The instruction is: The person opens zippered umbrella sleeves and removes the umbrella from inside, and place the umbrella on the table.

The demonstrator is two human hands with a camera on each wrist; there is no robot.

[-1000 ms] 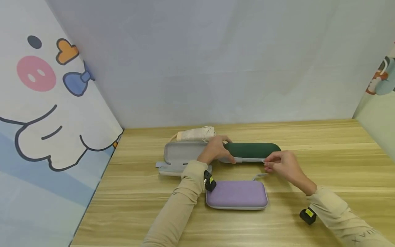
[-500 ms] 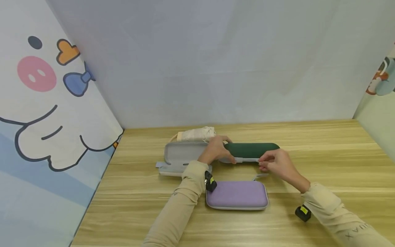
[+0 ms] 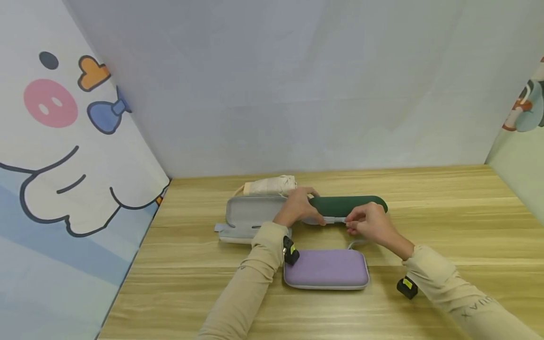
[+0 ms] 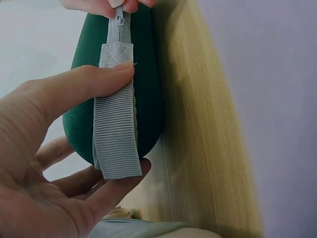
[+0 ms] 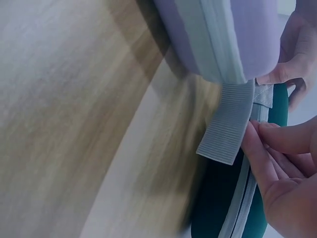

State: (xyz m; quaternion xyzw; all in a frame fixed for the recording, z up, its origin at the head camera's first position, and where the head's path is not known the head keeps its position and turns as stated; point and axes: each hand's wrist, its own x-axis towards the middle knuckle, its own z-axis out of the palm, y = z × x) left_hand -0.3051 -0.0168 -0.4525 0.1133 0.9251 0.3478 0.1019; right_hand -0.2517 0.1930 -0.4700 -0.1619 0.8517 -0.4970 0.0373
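A dark green zippered case [image 3: 343, 206] with a grey zip band lies at the back of the table. My left hand [image 3: 298, 208] grips its left end. In the left wrist view, the left thumb [image 4: 116, 74] presses on the grey ribbed strap [image 4: 117, 134] and fingers curl round the end behind it. My right hand [image 3: 370, 224] pinches the zip pull along the front edge. The metal slider [image 4: 120, 20] shows just below those fingertips in the left wrist view. Close in front lies a purple zippered case [image 3: 326, 268] with a grey strap at its back right.
An opened grey case [image 3: 255, 212] lies left of the green one, partly behind my left forearm. Behind it is a rolled cream cloth bundle [image 3: 270, 185] with a loop. A pale curtain [image 3: 323, 94] hangs along the table's back edge.
My right hand has slid left along the green case's front edge, bringing the zip pull closer to my left hand. The left hand stays at the case's left end.
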